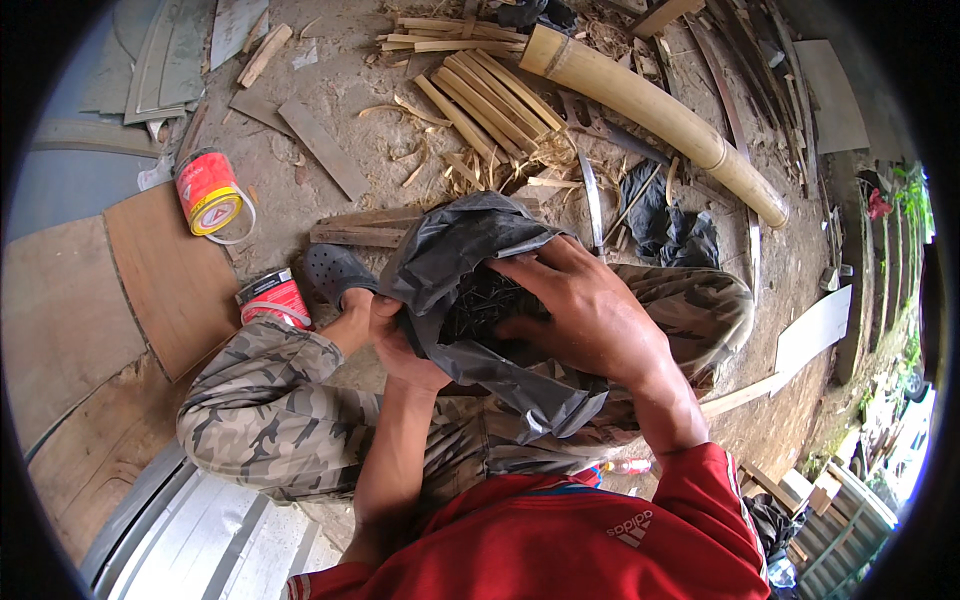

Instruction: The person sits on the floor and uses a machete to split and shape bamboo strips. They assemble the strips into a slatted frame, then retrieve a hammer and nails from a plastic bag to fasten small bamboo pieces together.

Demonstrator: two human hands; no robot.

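Note:
A crumpled black plastic bag (450,240) rests over my lap with its mouth open toward me. Inside lies a heap of thin dark pieces that look like nails (475,308). My left hand (402,345) is closed on the bag's left edge, thumb uppermost. From the right, my right hand (590,310) reaches into the mouth, its thumb and forefinger spread apart over the heap. Its other fingers are partly hidden, and I see nothing held between thumb and forefinger. A loose flap of the bag hangs down below my right wrist.
Split bamboo strips (490,100) are stacked ahead, beside a thick bamboo pole (650,115). A machete blade (591,200) lies just past the bag. Red paint cans (210,195) stand at left near plywood sheets (165,265). Another black plastic bag (668,220) lies to the right.

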